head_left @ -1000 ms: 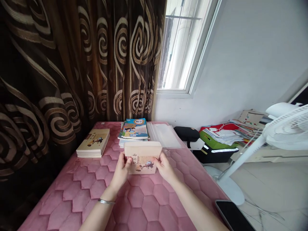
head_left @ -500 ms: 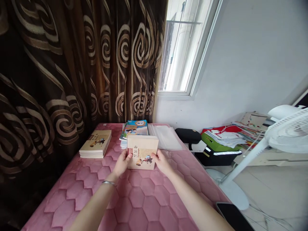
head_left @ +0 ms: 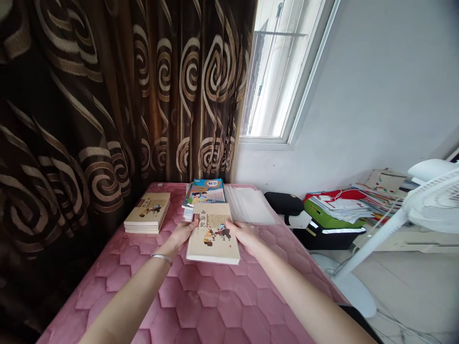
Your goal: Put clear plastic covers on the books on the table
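Observation:
A cream paperback book (head_left: 211, 234) with dark Chinese characters and small painted figures on its cover is held over the pink quilted mattress (head_left: 215, 310). My left hand (head_left: 185, 233) grips its left edge, thumb on the cover. On the right edge my right hand (head_left: 245, 235) does the same. The fingers beneath the book are hidden. Behind it lies a pile of textbooks (head_left: 207, 190) with a blue illustrated cover on top, partly covered by the book. To the left sits a neat stack of similar cream books (head_left: 147, 212).
Clear plastic sleeves (head_left: 249, 205) lie at the back right of the mattress. Beyond its right edge are a black case (head_left: 285, 204), a green and black box (head_left: 332, 222) with papers on it, and a white fan (head_left: 373, 239). A patterned curtain (head_left: 161, 95) hangs behind.
The book has tilted from nearly upright to lying flatter, its lower edge now nearer me. Both hands have kept hold of it. The camera view has shifted slightly left.

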{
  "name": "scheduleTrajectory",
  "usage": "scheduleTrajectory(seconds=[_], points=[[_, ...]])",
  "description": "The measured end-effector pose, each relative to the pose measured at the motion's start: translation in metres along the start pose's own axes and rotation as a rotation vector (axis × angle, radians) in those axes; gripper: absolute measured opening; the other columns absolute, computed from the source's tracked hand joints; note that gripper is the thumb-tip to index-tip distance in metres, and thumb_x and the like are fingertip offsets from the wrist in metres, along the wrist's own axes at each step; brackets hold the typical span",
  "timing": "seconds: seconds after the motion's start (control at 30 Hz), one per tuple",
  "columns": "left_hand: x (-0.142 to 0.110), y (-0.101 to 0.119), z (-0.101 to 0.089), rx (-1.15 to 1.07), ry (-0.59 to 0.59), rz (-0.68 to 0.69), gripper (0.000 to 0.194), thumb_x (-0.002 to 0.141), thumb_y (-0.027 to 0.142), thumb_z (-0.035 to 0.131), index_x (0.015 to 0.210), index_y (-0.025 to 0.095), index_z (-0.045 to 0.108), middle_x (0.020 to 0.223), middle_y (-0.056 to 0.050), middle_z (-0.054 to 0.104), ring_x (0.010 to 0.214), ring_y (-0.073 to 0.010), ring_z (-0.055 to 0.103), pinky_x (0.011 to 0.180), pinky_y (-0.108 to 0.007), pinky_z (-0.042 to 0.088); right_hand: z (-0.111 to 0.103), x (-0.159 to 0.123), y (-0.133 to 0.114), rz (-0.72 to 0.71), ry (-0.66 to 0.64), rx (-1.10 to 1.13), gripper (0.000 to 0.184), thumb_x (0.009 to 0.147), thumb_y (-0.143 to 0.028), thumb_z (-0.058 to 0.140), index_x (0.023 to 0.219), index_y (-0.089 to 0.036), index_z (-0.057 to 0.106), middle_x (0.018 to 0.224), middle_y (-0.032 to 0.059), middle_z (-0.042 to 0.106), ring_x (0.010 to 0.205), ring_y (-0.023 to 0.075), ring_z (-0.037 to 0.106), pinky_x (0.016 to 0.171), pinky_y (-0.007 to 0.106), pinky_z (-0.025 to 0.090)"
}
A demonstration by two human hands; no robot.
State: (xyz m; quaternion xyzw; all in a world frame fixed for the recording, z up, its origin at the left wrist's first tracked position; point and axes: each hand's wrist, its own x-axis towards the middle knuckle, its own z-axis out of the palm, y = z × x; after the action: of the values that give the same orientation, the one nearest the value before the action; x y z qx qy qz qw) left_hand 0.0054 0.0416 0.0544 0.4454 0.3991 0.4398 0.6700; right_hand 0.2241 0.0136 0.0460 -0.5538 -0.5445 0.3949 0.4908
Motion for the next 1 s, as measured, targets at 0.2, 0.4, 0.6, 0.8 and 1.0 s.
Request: scheduleTrajectory(seconds=[0.2, 0.4, 0.6, 0.8, 1.0], points=[[-0.028, -0.003, -0.012, -0.058, -0.016, -0.086, 0.034, 0.066, 0.041, 0.079, 0.081, 0.013, 0.067, 0.083, -0.015, 0.074, 0.091, -0.0306, 0.07, 0.081, -0.041, 0.057, 0.008, -0.035, 0.0, -0.054, -0.051, -0.042, 0.039, 0.08, -0.056, 0.054, 0.09, -0.023, 0.072, 0.095, 0.0066, 0.074, 0.09, 0.0285, 0.068, 0.075, 0.037, 0.053], [-0.047, 0.014, -0.054, -0.057, 0.059, -0.029, 0.034, 0.06, 0.024, 0.081, 0.089, 0.015, 0.065, 0.087, -0.011, 0.074, 0.096, -0.0296, 0.068, 0.086, -0.042, 0.055, 0.04, -0.029, -0.023, -0.097, -0.073, -0.003, 0.037, 0.079, -0.054, 0.056, 0.091, -0.022, 0.071, 0.097, 0.0074, 0.074, 0.092, 0.0289, 0.067, 0.077, 0.036, 0.052], [-0.02, 0.072, -0.123, 0.114, 0.323, 0.064, 0.028, 0.057, 0.02, 0.082, 0.079, 0.014, 0.066, 0.079, -0.01, 0.074, 0.079, -0.025, 0.07, 0.076, -0.037, 0.056, 0.123, 0.029, -0.043, -0.09, -0.151, 0.153, 0.039, 0.078, -0.052, 0.052, 0.094, -0.019, 0.067, 0.09, 0.0064, 0.074, 0.083, 0.0252, 0.068, 0.067, 0.032, 0.053], [0.012, 0.095, -0.201, 0.298, 0.499, 0.116, 0.028, 0.062, 0.029, 0.082, 0.08, 0.013, 0.068, 0.075, -0.006, 0.072, 0.083, -0.0254, 0.068, 0.074, -0.034, 0.053, 0.211, 0.089, -0.046, -0.147, -0.12, 0.082, 0.037, 0.082, -0.046, 0.049, 0.1, -0.019, 0.067, 0.099, 0.0071, 0.073, 0.093, 0.0238, 0.066, 0.079, 0.032, 0.051], [0.039, 0.093, -0.238, 0.529, 0.585, 0.133, 0.034, 0.089, 0.036, 0.057, 0.117, 0.017, 0.056, 0.119, -0.008, 0.059, 0.101, -0.0219, 0.06, 0.084, -0.041, 0.052, 0.258, 0.123, -0.04, -0.144, -0.024, -0.097, 0.032, 0.085, -0.037, 0.049, 0.102, -0.018, 0.069, 0.099, 0.0087, 0.073, 0.094, 0.0241, 0.066, 0.083, 0.031, 0.048]])
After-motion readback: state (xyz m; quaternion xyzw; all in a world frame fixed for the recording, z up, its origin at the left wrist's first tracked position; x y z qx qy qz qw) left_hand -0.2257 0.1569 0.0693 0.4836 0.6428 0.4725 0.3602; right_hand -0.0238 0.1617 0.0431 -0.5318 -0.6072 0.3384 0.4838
